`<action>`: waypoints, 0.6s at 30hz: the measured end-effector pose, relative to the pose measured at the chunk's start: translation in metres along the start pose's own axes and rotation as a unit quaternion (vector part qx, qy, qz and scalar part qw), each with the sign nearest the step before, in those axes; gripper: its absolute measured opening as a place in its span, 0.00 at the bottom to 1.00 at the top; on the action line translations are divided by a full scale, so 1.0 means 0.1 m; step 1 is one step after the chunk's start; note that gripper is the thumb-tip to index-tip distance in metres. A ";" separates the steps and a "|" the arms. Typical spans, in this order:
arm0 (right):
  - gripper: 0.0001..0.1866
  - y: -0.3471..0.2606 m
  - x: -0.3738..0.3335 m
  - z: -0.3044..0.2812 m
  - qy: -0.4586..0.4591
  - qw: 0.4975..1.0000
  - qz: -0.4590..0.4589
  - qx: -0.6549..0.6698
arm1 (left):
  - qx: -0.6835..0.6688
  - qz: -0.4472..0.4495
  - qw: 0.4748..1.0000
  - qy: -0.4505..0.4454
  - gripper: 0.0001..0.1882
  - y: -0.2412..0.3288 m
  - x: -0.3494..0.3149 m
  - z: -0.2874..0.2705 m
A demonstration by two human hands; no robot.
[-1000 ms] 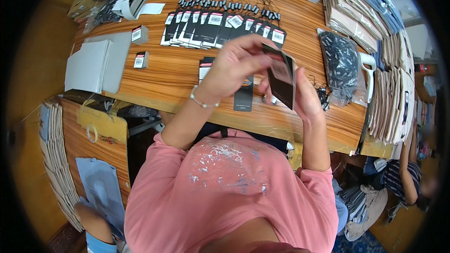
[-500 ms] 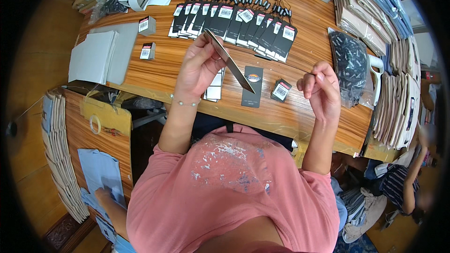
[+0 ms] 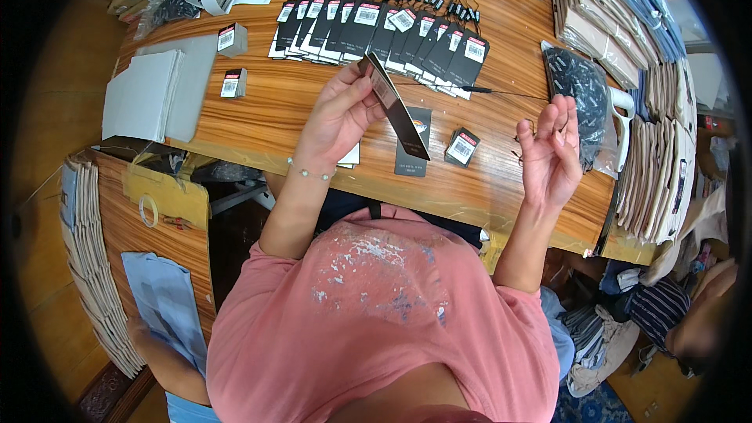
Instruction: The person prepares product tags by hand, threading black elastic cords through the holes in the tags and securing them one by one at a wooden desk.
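Observation:
My left hand (image 3: 337, 113) pinches a dark hang tag (image 3: 406, 121), tilted over the table, with a sticker near its upper end. From the tag a thin black string with a dark toggle (image 3: 479, 90) runs taut to the fingertips of my right hand (image 3: 551, 153), which hold its far end. Some of the right fingers are stretched upward. Partly behind the held tag, another black tag (image 3: 410, 166) lies flat on the table. A small stack of stickered tags (image 3: 461, 147) sits to its right. White cards (image 3: 350, 155) show beside my left wrist.
A fanned row of strung black tags (image 3: 376, 27) lies across the table (image 3: 282, 117). Two small tag stacks (image 3: 232, 39) and white sheets (image 3: 141, 98) are at left. A bag of black strings (image 3: 576, 94) and folded garments (image 3: 654, 180) line the right. Another person's arm (image 3: 168, 360) is lower left.
A string now stretches between the held tag and my right hand, which has moved slightly right and opened its fingers more. The held tag has turned, showing more of its face.

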State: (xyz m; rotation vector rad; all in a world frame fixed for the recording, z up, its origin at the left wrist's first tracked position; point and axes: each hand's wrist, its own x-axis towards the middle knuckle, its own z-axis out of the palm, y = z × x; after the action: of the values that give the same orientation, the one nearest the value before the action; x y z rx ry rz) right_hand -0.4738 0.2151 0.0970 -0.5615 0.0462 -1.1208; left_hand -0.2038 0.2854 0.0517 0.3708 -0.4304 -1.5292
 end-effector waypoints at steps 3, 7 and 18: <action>0.20 -0.04 0.02 0.00 -0.003 0.999 -0.026 0.041 | 0.000 -0.003 1.000 0.013 0.08 -0.02 0.00 0.02; 0.16 -0.09 0.03 -0.03 0.004 0.996 -0.045 -0.073 | 0.018 0.001 1.000 0.018 0.08 -0.04 0.02 0.00; 0.11 -0.26 -0.08 -0.05 0.046 0.982 -0.058 -0.175 | 0.244 0.046 0.962 0.116 0.10 0.00 0.03 0.06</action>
State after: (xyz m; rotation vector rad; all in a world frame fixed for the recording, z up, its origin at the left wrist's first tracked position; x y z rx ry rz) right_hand -0.5010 0.2117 0.1024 -0.8336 0.2983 -1.2603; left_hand -0.2072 0.2828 0.0571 0.8933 -0.6283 -1.2592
